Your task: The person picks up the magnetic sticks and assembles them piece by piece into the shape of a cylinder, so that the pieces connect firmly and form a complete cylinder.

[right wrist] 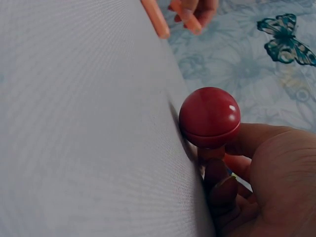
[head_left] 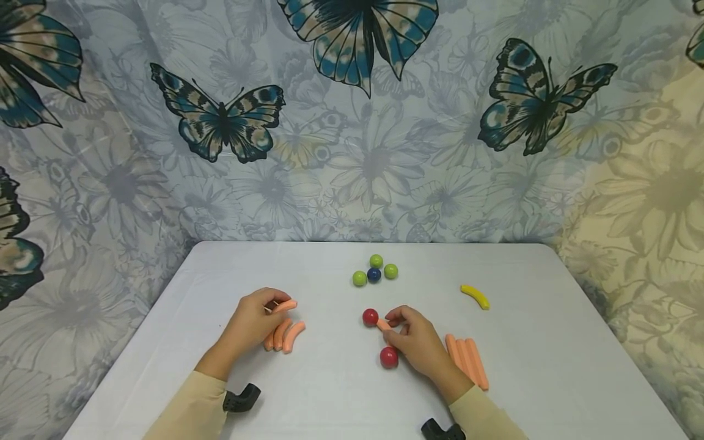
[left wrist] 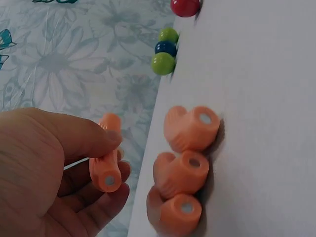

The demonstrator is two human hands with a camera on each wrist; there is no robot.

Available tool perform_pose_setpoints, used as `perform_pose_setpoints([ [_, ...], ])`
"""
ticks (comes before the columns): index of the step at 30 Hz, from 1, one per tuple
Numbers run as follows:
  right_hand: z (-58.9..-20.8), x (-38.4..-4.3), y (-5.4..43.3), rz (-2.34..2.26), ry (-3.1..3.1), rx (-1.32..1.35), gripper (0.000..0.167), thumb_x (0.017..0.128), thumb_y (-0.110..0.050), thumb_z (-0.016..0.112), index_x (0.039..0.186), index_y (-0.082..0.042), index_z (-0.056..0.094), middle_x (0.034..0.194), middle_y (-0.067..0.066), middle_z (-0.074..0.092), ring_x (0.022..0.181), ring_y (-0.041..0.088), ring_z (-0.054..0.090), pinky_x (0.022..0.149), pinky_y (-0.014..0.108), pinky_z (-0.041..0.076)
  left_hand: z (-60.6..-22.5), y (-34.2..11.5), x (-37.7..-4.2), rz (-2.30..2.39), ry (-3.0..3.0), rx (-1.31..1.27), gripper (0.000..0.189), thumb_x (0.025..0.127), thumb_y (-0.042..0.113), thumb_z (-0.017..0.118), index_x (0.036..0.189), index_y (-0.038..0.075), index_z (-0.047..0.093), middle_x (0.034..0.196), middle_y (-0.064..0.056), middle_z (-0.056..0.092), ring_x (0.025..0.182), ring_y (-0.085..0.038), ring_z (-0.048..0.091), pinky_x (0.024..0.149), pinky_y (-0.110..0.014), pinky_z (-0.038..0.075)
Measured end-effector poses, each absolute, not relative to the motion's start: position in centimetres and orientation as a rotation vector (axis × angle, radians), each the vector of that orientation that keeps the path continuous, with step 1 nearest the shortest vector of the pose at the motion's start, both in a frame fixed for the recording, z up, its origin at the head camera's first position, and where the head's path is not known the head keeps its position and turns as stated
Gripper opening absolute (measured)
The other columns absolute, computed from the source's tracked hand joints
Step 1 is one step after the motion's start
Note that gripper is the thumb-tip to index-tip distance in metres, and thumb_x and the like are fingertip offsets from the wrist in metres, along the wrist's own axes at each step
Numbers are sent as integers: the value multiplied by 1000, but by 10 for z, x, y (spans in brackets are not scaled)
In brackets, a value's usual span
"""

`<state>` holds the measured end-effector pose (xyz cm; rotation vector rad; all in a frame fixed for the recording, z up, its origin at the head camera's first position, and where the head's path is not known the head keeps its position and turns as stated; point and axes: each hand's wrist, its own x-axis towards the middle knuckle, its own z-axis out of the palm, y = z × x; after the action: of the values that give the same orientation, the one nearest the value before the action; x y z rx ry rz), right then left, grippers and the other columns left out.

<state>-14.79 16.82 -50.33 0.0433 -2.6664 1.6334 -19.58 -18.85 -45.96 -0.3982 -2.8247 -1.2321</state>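
Note:
My left hand (head_left: 254, 320) pinches a curved orange magnetic rod (left wrist: 105, 174) between thumb and fingers, raised off the white table. Below it, three more curved orange rods (left wrist: 193, 128) lie side by side, grey discs showing in their ends. At the table's middle, my right hand (head_left: 420, 343) pinches an orange rod (head_left: 383, 325), mostly hidden by the fingers. One red ball (head_left: 370, 316) sits at this rod's far end. Another red ball (head_left: 388, 357) is at its near end, and this one looms large in front of the fingers in the right wrist view.
Three green balls (head_left: 391, 271) cluster around a dark blue ball (head_left: 374, 275) toward the back. A curved yellow rod (head_left: 475, 297) lies at the right. Several straight orange rods (head_left: 466, 360) lie beside my right forearm. Butterfly-print cloth (head_left: 374, 201) hangs behind the table.

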Motion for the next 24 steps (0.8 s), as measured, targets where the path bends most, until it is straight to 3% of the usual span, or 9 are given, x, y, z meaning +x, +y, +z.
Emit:
perform_pose_setpoints([
  [3,-503,-148,168,1633,-2668,42,27,90,2,81,113,-9,72,97,0,64,65,19,53,53,26,42,-460,-175,-195,-1297,-2821,-425,19,99,24,86,115,15,79,108,3,71,95,-16,68,75,-37,58],
  [7,-502,-148,168,1633,-2671,42,27,90,2,81,113,-9,73,96,0,64,65,19,53,53,26,41,-465,-157,-192,-1446,-2795,-500,15,99,20,85,111,14,78,96,0,67,62,-16,65,50,-33,54],
  [10,-502,-148,168,1639,-2669,45,27,90,2,81,113,-9,73,96,0,64,65,19,53,53,26,41,-470,-144,-192,-1395,-2767,-603,13,100,22,85,107,15,79,93,3,67,61,-13,62,54,-31,53],
  [14,-502,-148,168,1637,-2667,49,26,90,1,81,112,-9,72,96,0,64,65,18,53,53,26,41,-474,-128,-192,-1221,-2731,-700,10,98,25,87,103,18,81,95,13,68,83,-9,61,75,-31,55],
  [24,-504,-149,169,1626,-2670,51,25,90,0,81,112,-9,72,98,0,66,64,18,54,52,26,42,-481,-89,-190,-1181,-2761,-757,13,102,29,82,103,16,81,93,10,67,83,-11,60,75,-31,54],
])
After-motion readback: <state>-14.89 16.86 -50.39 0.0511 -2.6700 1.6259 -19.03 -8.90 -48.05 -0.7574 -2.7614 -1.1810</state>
